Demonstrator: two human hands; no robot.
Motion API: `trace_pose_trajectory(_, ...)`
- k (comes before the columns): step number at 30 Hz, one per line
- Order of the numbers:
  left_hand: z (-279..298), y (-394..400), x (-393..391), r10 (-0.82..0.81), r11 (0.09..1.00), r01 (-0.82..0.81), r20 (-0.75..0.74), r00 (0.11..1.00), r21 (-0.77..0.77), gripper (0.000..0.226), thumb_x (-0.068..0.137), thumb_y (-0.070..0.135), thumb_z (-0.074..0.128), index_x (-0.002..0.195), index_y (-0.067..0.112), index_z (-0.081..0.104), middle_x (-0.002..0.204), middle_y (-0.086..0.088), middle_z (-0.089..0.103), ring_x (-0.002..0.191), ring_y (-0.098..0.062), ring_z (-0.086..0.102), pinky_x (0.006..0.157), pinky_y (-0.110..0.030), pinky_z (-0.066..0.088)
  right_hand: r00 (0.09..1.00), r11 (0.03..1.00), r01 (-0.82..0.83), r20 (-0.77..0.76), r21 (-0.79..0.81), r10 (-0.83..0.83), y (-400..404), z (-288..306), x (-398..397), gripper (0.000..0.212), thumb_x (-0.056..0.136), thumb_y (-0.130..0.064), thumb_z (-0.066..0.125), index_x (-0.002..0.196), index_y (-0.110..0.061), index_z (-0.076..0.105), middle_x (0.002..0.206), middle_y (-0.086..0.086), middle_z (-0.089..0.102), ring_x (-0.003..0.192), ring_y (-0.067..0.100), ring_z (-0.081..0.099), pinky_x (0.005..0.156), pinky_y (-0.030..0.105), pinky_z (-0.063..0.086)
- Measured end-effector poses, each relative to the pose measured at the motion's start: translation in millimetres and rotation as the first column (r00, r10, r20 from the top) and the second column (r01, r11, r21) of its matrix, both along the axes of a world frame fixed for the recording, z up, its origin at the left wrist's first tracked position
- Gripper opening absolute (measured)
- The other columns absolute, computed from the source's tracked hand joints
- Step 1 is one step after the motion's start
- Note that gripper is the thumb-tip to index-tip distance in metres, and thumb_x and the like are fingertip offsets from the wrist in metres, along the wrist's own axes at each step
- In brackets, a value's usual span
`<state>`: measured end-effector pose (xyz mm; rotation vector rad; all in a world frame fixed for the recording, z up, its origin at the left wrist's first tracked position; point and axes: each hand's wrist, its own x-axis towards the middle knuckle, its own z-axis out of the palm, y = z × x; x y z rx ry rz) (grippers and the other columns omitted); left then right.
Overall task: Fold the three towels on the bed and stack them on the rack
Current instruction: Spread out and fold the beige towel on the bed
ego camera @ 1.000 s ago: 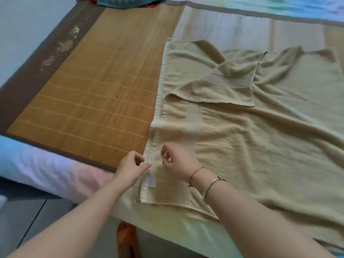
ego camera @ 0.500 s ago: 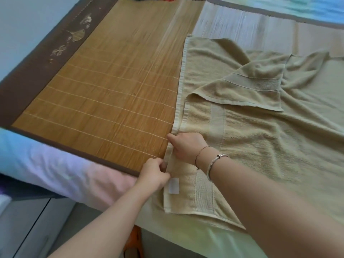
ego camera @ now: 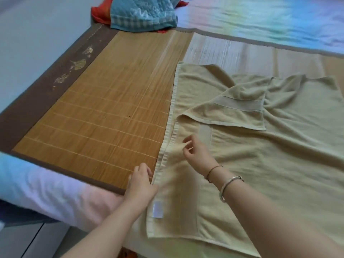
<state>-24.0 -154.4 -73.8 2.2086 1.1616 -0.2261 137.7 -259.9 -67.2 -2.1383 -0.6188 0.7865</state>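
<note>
Left hand [ego camera: 141, 185] at lower centre, fingers curled on the left hem of the beige towel [ego camera: 260, 164], right hand [ego camera: 197, 151] just above it, fingers loosely bent over the cloth, whether touching unclear, towel spread centre-right on bamboo mat [ego camera: 104, 116], blue quilted cloth [ego camera: 143, 13] at top.

One head-worn, wide-angle view looks forward and steeply down from the near edge of the bed [ego camera: 55, 192], close above both forearms. It faces across the bamboo mat [ego camera: 104, 116] toward the far bedding; straight lines bow near the frame's edges.
</note>
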Motion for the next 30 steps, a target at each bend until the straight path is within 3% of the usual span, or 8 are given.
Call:
trace_pose_trajectory(5,25,0,73,-0.113,0.993,0.117,0.128,0.985,-0.027,0.014,0.086,0.015,0.059,0.093,0.025,0.054,0.105,0.006,0.047,0.104,-0.017,0.045,0.078,-0.026,0.036,0.888,0.940,0.336,-0.352,0.057,-0.296,-38,23,75,0.040,0.091,-0.010,0.046,0.129,-0.022,0.044,0.114,0.006,0.050,0.094,0.018,0.053,0.088,0.038,0.049)
trace_pose_trajectory(9,24,12,133,-0.139,0.986,0.152,0.172,0.975,-0.066,0.014,0.088,0.016,0.056,0.097,0.026,0.058,0.111,0.008,0.044,0.114,-0.019,0.044,0.086,-0.031,0.040,0.788,0.877,0.475,-0.479,0.076,-0.385,-32,10,106,0.045,0.090,-0.010,0.047,0.131,-0.028,0.043,0.103,0.003,0.051,0.090,0.019,0.052,0.093,0.044,0.048)
trace_pose_trajectory(15,1,55,198,-0.272,0.949,0.298,0.211,0.939,-0.104,0.033,0.086,0.009,0.059,0.116,0.022,0.057,0.116,0.009,0.046,0.113,-0.014,0.045,0.084,-0.023,0.039,0.371,0.560,0.826,-0.678,-0.072,-0.634,3,-8,135,0.026,0.092,-0.012,0.040,0.113,-0.023,0.049,0.101,0.005,0.048,0.082,0.020,0.055,0.083,0.036,0.050)
trace_pose_trajectory(17,-4,71,214,-0.313,0.935,0.340,0.215,0.925,-0.103,0.037,0.086,0.011,0.060,0.122,0.021,0.054,0.119,0.006,0.050,0.118,-0.016,0.046,0.094,-0.029,0.042,0.301,0.454,0.887,-0.636,-0.088,-0.711,11,-13,139,0.026,0.089,-0.013,0.041,0.111,-0.024,0.051,0.099,0.005,0.050,0.078,0.018,0.053,0.086,0.039,0.051)
trace_pose_trajectory(20,-5,91,237,-0.324,0.935,0.347,0.223,0.919,-0.069,0.029,0.089,0.017,0.056,0.118,0.022,0.053,0.112,0.003,0.049,0.113,-0.019,0.043,0.091,-0.032,0.042,0.224,0.289,0.945,-0.344,-0.150,-0.912,13,-14,143,0.026,0.085,-0.017,0.042,0.106,-0.029,0.053,0.117,0.007,0.042,0.074,0.016,0.044,0.095,0.044,0.050)
trace_pose_trajectory(23,-7,114,261,-0.370,0.918,0.391,0.207,0.905,-0.070,0.026,0.087,0.019,0.059,0.111,0.025,0.054,0.112,0.001,0.048,0.109,-0.019,0.043,0.087,-0.029,0.038,0.072,0.105,0.983,-0.211,-0.149,-0.975,9,-12,148,0.031,0.088,-0.012,0.041,0.111,-0.027,0.056,0.129,0.013,0.034,0.085,0.023,0.046,0.093,0.026,0.046)
trace_pose_trajectory(26,-12,130,282,-0.413,0.895,0.435,0.179,0.893,-0.104,0.025,0.086,0.021,0.060,0.108,0.029,0.056,0.117,0.001,0.049,0.116,-0.022,0.045,0.092,-0.031,0.036,0.249,0.252,0.967,-0.090,-0.030,-0.964,16,-11,151,0.025,0.088,-0.009,0.045,0.100,-0.020,0.063,0.118,0.008,0.046,0.084,0.018,0.048,0.070,0.014,0.034)
trace_pose_trajectory(30,-16,138,308,-0.357,0.922,0.377,0.182,0.916,-0.093,0.028,0.086,0.018,0.061,0.112,0.026,0.057,0.132,-0.004,0.038,0.127,-0.030,0.032,0.107,-0.041,0.030,0.546,0.557,0.824,0.119,0.103,-0.829,39,-7,174,0.019,0.088,-0.014,0.048,0.089,-0.026,0.062,0.101,0.000,0.053,0.106,0.024,0.051,0.092,0.033,0.042)
